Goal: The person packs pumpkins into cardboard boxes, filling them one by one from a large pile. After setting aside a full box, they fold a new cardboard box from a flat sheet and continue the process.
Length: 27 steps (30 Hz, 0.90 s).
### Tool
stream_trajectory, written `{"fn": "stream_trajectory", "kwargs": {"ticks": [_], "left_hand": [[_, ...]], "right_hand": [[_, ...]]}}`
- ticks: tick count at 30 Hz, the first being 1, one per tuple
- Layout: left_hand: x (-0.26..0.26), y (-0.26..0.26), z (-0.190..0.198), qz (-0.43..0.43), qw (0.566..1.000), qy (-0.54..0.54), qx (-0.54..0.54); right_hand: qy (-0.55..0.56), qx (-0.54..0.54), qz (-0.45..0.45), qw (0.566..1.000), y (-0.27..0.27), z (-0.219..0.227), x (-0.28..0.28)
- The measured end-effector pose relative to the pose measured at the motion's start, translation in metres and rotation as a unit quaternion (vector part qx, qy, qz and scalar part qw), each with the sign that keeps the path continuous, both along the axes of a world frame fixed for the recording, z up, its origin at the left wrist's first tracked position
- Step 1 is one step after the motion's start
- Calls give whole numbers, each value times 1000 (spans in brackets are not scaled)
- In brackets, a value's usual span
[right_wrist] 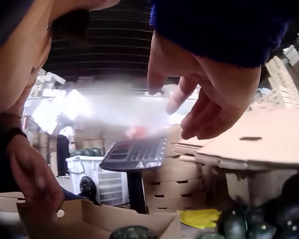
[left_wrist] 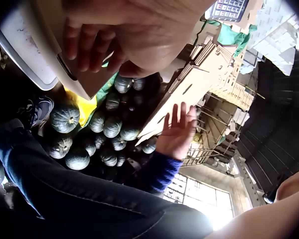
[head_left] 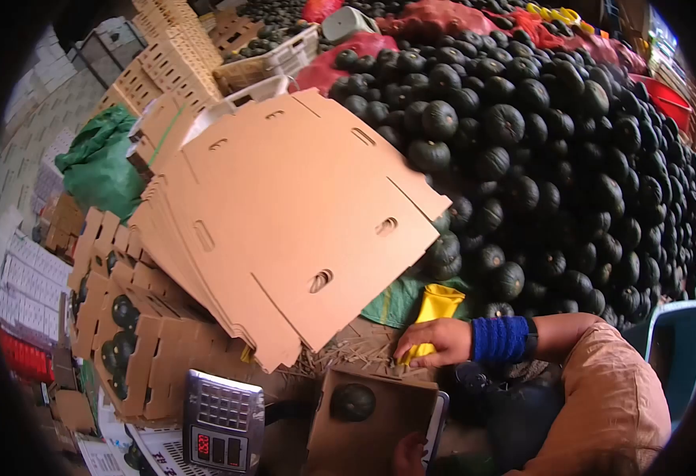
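An open cardboard box (head_left: 324, 428) with one dark green squash (head_left: 353, 402) inside stands beside the display of a digital scale (head_left: 222, 424). My left hand (right_wrist: 37, 179) hangs at the box's near wall, fingers pointing down and relaxed; the head view shows only part of it. Held above the box's far side, my right hand (head_left: 435, 343) wears a blue wristband (head_left: 500, 339). Its fingers are loosely bent around nothing in the right wrist view. Behind that hand in the head view lies a yellow glove-like item (head_left: 443, 301), partly covered by it.
Flattened cardboard boxes (head_left: 300, 198) form a broad stack ahead. A large heap of squash (head_left: 522, 190) rises at the right. Filled boxes (head_left: 138, 349) stand at the left, near a white crate (right_wrist: 112, 181). A teal bin (head_left: 677, 349) sits beside my right arm.
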<state>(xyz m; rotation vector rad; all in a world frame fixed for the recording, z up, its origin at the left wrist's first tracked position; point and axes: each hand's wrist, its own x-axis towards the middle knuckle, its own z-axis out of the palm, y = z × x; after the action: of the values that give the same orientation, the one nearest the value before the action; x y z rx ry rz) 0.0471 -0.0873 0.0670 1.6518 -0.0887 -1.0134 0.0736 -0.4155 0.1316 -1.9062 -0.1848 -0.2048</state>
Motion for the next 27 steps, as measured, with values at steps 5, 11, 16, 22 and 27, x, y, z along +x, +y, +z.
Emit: {"fn": "stream_trajectory", "kwargs": {"ticks": [5,11,16,22,27], "left_hand": [[-7,-30,18,-286,897,-274,198],[-15,-22,-49,-303,843,-330,297],[-12,-18,-47,-327,804,-369,332],[-13,-21,-44,-323,791,-408,320],[-13,-20,-43,-314,803,-401,309]], "right_hand": [[168,-59,-254,951,-3,-75,-112],[197,-138,-391,888,-28,-91,-186],[143,-334,-588,723,-126,-97,-219],[554,-309,-549,545,-164,-110,-251],[561,-294,-604,483,-175,-148,-213]]}}
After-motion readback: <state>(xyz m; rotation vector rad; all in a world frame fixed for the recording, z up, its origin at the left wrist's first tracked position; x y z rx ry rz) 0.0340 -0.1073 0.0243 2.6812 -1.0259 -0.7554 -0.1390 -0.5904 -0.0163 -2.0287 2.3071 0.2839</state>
